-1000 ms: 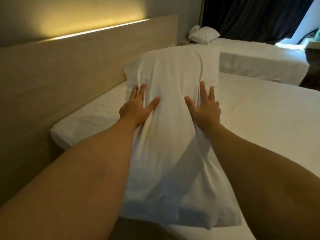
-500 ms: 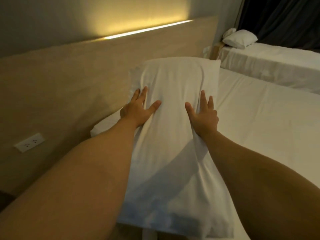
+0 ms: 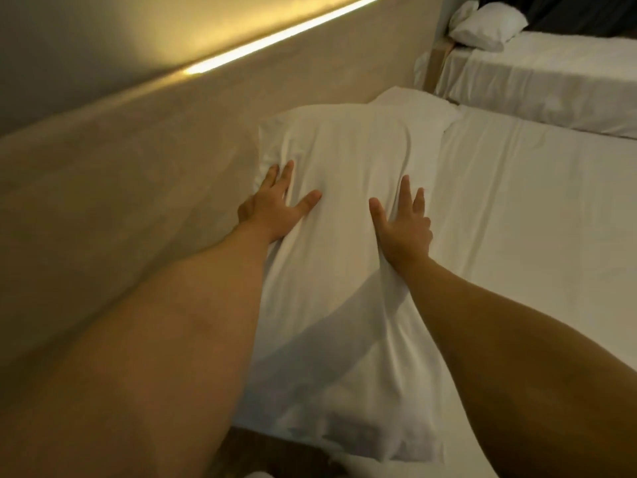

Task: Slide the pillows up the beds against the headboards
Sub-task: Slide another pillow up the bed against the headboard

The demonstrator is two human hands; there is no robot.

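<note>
You're in a hotel-style bedroom: two white-sheeted beds (image 3: 534,188) side by side on the right, a long wooden headboard (image 3: 138,188) on the left with a warm light strip (image 3: 275,39) along its top, dark curtains (image 3: 568,12) at upper right.

Bare forearms, no sleeves; left hand (image 3: 272,208), right hand (image 3: 405,229) ungloved.

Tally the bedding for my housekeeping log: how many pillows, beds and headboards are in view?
Pillows: 3, one under both hands, one beyond it, one on the far bed
Beds: 2, near, far
Headboards: 1
Total: 6
</note>
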